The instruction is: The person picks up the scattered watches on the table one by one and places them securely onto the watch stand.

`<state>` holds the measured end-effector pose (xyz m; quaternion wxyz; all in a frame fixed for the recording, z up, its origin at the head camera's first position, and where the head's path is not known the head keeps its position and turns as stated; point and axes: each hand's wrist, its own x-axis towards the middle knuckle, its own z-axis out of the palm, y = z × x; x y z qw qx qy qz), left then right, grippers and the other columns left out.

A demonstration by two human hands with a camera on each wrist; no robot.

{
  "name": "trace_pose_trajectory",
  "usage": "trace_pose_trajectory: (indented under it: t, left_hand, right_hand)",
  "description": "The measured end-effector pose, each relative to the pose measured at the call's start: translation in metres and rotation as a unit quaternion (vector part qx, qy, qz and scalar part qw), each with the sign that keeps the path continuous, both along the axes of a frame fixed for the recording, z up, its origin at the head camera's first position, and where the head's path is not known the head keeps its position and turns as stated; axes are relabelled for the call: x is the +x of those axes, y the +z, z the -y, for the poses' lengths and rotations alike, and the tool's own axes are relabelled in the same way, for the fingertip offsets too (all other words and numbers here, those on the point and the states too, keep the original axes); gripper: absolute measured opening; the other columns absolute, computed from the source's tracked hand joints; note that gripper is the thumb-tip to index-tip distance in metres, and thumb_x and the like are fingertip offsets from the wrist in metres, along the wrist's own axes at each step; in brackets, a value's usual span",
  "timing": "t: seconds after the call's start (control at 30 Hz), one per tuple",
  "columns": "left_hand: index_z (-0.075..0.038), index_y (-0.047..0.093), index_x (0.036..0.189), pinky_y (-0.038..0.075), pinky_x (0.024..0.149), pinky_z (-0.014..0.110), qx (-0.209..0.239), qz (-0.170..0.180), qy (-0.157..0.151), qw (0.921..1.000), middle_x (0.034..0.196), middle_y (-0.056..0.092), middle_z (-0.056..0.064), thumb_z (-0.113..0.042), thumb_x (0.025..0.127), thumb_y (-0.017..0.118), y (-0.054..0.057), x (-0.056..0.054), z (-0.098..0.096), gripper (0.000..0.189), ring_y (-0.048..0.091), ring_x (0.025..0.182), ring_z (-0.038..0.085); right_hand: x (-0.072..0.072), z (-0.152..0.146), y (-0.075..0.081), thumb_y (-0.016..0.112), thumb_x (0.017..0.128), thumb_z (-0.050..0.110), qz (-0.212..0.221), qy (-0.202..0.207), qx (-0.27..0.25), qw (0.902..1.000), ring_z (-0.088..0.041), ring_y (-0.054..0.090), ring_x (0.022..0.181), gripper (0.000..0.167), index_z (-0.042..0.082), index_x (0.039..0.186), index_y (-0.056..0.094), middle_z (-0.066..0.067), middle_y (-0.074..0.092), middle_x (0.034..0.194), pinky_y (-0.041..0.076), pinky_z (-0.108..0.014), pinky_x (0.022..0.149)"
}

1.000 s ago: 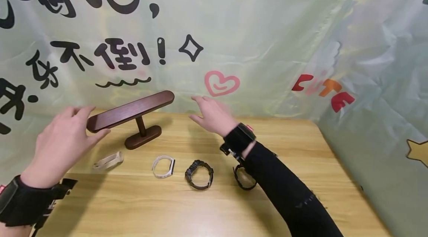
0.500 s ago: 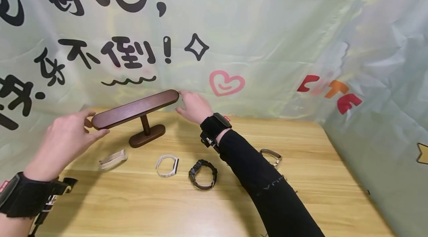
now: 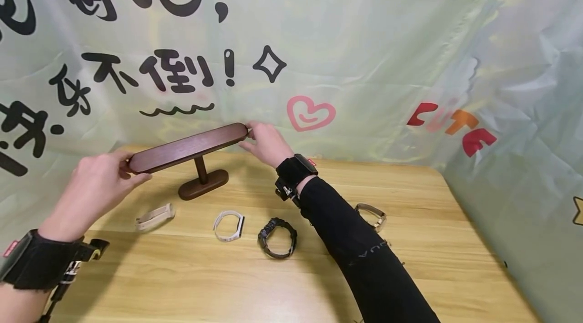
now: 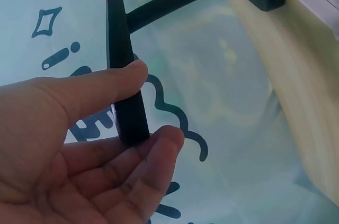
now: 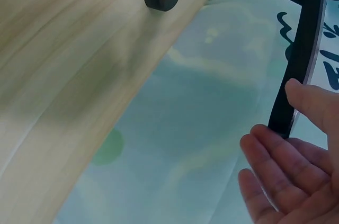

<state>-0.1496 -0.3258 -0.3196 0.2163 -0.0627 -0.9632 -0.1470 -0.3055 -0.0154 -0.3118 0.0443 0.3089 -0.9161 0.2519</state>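
A dark brown wooden T-shaped display stand [image 3: 191,148], its long top bar above a short post and oval base, stands at the back left of the table. My left hand [image 3: 97,181] pinches the bar's left end; the left wrist view shows the thumb on one face and curled fingers at the tip. At the opposite end, my right hand [image 3: 268,145] holds the bar between thumb and fingers, as the right wrist view shows. In front of the base lie a beige band [image 3: 155,217], a white fitness band [image 3: 240,227] and a black watch [image 3: 266,236].
A brown-strapped watch [image 3: 371,208] lies beyond my right forearm, which covers part of the table. The wooden table [image 3: 205,282] ends against a printed cloth backdrop [image 3: 364,49], which also hangs along the right side.
My right hand has moved left and taken hold of the bar's right end. The left hand's fingers have closed around the left end. The head view has shifted slightly.
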Motion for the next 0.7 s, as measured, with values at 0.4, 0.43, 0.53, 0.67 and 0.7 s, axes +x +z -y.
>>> trace_pose_trajectory:
  t: [0.4,0.43,0.53,0.67,0.7]
  left_hand:
    - [-0.002,0.073,0.103,0.041,0.053,0.029,-0.001,0.027,-0.043,0.9987,0.069,0.063,0.001,-0.02,0.091,0.086,0.004,-0.022,-0.019,0.025,0.054,0.061,0.015]
    - [-0.003,0.072,0.099,0.041,0.054,0.029,-0.005,0.025,-0.045,0.9987,0.069,0.063,0.001,-0.019,0.091,0.086,0.004,-0.024,-0.02,0.023,0.053,0.061,0.015]
    - [-0.005,0.067,0.086,0.038,0.053,0.029,-0.016,0.02,-0.05,0.9984,0.067,0.06,0.0,-0.019,0.091,0.085,0.005,-0.029,-0.027,0.024,0.051,0.06,0.015]
    - [-0.007,0.062,0.08,0.038,0.055,0.03,-0.023,0.026,-0.064,0.9973,0.066,0.059,0.001,-0.021,0.091,0.085,0.008,-0.037,-0.037,0.029,0.051,0.059,0.016]
    - [-0.007,0.063,0.08,0.039,0.055,0.03,-0.021,0.033,-0.068,0.9969,0.066,0.061,0.001,-0.021,0.092,0.085,0.008,-0.039,-0.04,0.029,0.052,0.06,0.016]
  right_hand:
    - [-0.003,-0.034,-0.003,0.073,0.104,0.023,0.017,-0.029,-0.039,0.9987,-0.024,0.077,0.109,0.041,0.0,0.137,0.066,-0.015,0.079,0.118,0.063,-0.034,0.094]
    - [-0.002,-0.038,-0.003,0.074,0.104,0.023,0.015,-0.03,-0.04,0.9986,-0.024,0.077,0.108,0.04,0.0,0.136,0.066,-0.015,0.08,0.117,0.064,-0.034,0.094]
    - [0.0,-0.051,-0.003,0.074,0.104,0.022,0.01,-0.032,-0.041,0.9986,-0.025,0.078,0.106,0.04,0.0,0.136,0.067,-0.015,0.081,0.114,0.064,-0.034,0.093]
    - [0.004,-0.07,-0.003,0.074,0.103,0.021,0.008,-0.038,-0.042,0.9983,-0.026,0.078,0.105,0.042,-0.001,0.138,0.066,-0.016,0.081,0.113,0.065,-0.036,0.094]
    - [0.006,-0.075,-0.003,0.074,0.103,0.021,0.007,-0.04,-0.041,0.9983,-0.027,0.078,0.105,0.042,-0.002,0.139,0.066,-0.016,0.081,0.113,0.065,-0.036,0.094]
